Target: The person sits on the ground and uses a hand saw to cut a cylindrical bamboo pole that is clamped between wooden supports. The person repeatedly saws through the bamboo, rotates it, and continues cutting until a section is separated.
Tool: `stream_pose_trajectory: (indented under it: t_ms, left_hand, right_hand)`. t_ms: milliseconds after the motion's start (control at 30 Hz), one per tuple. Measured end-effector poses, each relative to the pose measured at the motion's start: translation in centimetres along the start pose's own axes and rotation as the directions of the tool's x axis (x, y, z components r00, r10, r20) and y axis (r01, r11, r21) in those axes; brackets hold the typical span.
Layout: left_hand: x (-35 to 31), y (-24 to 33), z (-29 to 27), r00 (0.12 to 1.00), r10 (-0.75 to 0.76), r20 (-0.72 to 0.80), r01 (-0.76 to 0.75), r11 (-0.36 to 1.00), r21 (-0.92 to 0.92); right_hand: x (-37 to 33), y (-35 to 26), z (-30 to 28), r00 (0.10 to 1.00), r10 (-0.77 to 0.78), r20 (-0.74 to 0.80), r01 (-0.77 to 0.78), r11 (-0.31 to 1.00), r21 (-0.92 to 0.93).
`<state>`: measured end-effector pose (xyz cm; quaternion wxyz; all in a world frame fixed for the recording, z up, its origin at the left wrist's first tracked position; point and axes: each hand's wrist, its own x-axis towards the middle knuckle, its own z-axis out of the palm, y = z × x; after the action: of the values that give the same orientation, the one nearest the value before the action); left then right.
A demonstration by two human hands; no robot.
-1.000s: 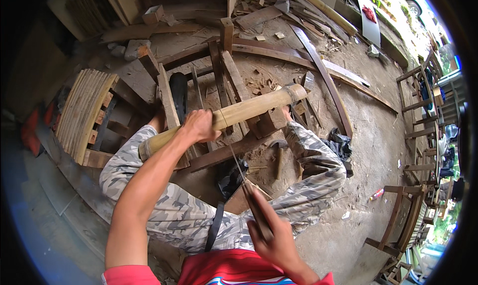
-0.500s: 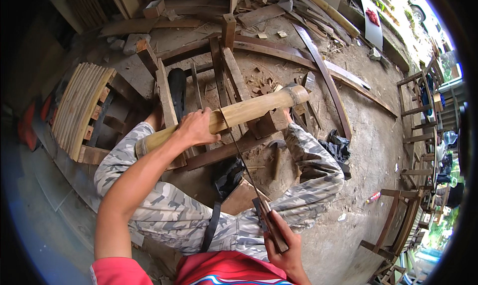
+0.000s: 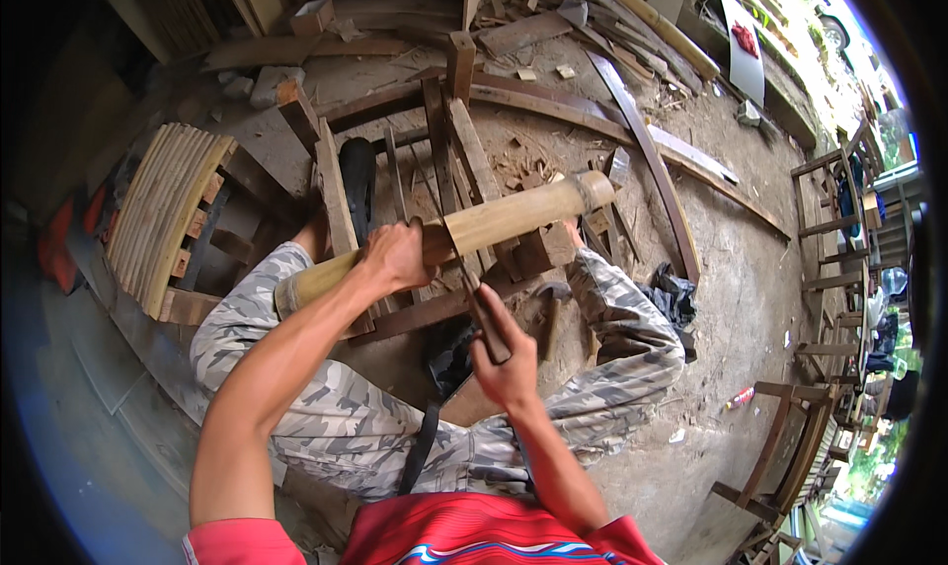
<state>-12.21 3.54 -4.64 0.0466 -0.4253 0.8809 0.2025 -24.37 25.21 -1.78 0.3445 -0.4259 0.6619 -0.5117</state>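
A thick bamboo pole lies slantwise across a low wooden frame between my knees. My left hand is closed over the pole just left of the cut, with the knuckles close to the blade. In my right hand, the fingers are wrapped round the wooden handle of a handsaw. Its thin blade crosses the pole in the cut and reaches out past the far side. The depth of the cut is hidden. A wooden block sits under the right part of the pole.
A slatted wooden piece stands at the left. Wood chips and offcuts litter the floor beyond the pole. A long dark plank lies at the right. Wooden chairs stand far right, and a black plastic bag lies by my right knee.
My right hand has pushed the saw forward and away from my body, so more blade sticks out beyond the pole. My left hand stays on the pole, its fingers now more curled.
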Motion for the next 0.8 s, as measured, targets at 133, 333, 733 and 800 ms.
stream_pose_trajectory:
  t_ms: [133, 333, 733, 800]
  left_hand:
    - [0.4, 0.0, -0.4, 1.0, 0.011, -0.002, -0.011, 0.994, 0.11]
    - [0.3, 0.0, 0.2, 1.0, 0.026, -0.006, -0.025, 0.994, 0.105]
    - [0.6, 0.5, -0.1, 0.995, -0.011, 0.096, 0.005, 0.998, 0.061]
    - [0.3, 0.2, -0.1, 0.996, -0.016, 0.085, 0.009, 0.996, 0.09]
  right_hand:
    - [-0.3, -0.9, 0.3, 0.999, 0.024, -0.025, -0.024, 1.0, -0.015]
    - [1.0, -5.3, -0.6, 0.984, 0.157, 0.083, -0.144, 0.979, -0.146]
    - [-2.5, 2.6, -0.1, 0.998, -0.053, -0.03, 0.052, 0.998, -0.043]
    - [-2.8, -1.6, -0.6, 0.997, 0.076, 0.029, -0.074, 0.994, -0.075]
